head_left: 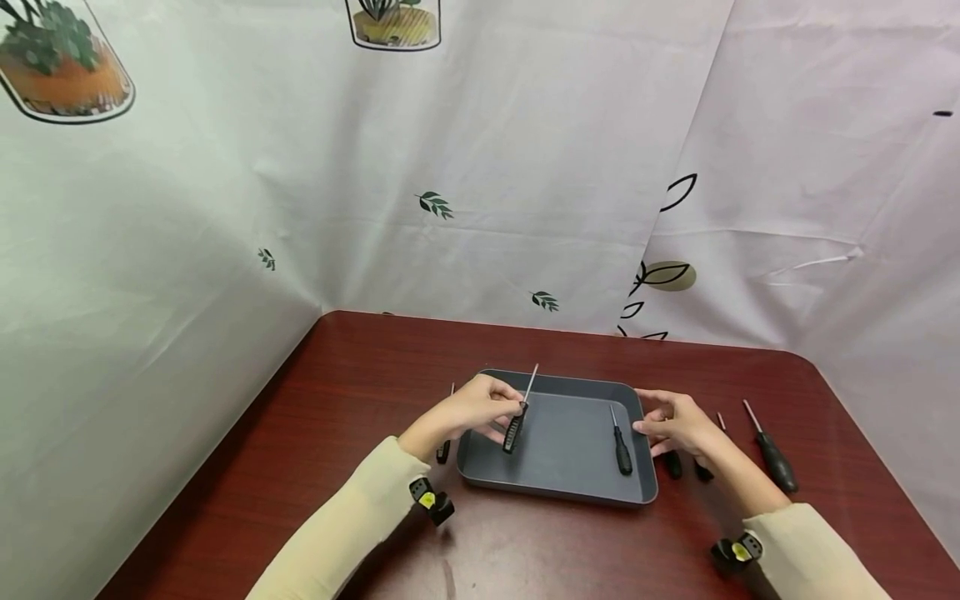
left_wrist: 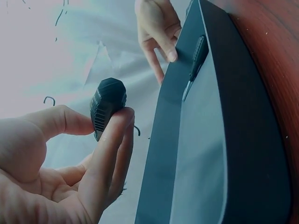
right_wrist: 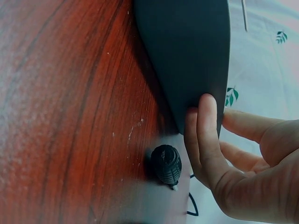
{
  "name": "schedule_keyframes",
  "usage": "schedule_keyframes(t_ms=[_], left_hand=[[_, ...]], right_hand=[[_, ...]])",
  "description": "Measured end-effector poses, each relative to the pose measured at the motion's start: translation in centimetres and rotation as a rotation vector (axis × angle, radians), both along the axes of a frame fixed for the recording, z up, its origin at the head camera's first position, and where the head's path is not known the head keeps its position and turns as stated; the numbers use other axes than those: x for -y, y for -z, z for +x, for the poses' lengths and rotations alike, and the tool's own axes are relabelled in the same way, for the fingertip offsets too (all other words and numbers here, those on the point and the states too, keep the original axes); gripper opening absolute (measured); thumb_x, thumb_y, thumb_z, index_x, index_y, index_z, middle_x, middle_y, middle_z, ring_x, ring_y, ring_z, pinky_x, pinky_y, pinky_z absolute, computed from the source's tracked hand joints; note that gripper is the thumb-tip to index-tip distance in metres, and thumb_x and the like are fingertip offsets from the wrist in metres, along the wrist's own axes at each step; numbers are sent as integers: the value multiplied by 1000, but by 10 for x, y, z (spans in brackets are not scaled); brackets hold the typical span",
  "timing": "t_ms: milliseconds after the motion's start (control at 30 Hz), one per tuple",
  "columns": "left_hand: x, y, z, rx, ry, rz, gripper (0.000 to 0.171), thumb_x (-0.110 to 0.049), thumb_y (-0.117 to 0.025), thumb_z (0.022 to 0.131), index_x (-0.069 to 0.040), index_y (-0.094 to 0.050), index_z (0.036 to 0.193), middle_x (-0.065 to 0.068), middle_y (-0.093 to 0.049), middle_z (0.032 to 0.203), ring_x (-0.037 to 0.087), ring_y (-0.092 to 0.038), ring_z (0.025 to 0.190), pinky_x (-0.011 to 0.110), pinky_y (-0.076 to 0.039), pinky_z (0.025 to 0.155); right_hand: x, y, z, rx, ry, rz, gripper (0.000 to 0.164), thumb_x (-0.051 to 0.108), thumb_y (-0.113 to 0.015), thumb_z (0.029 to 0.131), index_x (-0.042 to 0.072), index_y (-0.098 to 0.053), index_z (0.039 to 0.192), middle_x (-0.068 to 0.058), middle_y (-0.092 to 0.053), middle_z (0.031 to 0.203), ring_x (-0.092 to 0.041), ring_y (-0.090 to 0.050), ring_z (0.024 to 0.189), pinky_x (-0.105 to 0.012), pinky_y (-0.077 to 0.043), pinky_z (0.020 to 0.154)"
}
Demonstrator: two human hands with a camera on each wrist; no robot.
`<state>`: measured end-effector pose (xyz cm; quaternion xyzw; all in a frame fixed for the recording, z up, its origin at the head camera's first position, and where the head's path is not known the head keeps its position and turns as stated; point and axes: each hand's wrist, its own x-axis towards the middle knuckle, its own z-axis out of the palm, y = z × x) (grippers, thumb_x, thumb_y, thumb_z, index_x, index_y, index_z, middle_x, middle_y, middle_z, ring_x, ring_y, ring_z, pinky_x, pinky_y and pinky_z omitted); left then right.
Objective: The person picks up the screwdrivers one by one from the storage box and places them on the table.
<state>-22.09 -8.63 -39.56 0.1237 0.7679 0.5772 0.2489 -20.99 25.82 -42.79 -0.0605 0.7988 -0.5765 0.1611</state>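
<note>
My left hand (head_left: 480,407) pinches a screwdriver (head_left: 514,429) by its ribbed black handle, over the left part of a grey tray (head_left: 566,487). Its metal shaft points up and away in the head view; the left wrist view shows the handle's butt end (left_wrist: 112,91) between thumb and fingers. At the tray's right side, my right hand (head_left: 678,425) holds the rim, with fingertips (right_wrist: 207,109) against the outer wall and the thumb at the edge. Inside the tray, near that side, lies a smaller black-handled screwdriver (head_left: 622,454).
Beyond the tray's right side lie a large screwdriver (head_left: 777,463) and two others, partly hidden by the right hand and forearm. Another screwdriver (head_left: 442,452) lies left of the tray, partly behind the left hand. A patterned white cloth (head_left: 480,250) hangs behind the brown table (head_left: 390,350).
</note>
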Motion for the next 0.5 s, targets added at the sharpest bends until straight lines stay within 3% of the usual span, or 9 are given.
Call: schedule_keyframes(t_ms=[500], left_hand=[[28, 0, -3, 21, -52, -15, 31, -7, -59, 98, 8, -63, 125, 16, -69, 109, 27, -70, 91, 39, -64, 68]], right_hand=[[-1, -1, 0, -8, -4, 16, 71, -2, -68, 92, -15, -28, 148, -16, -66, 87, -25, -69, 71, -43, -64, 61]])
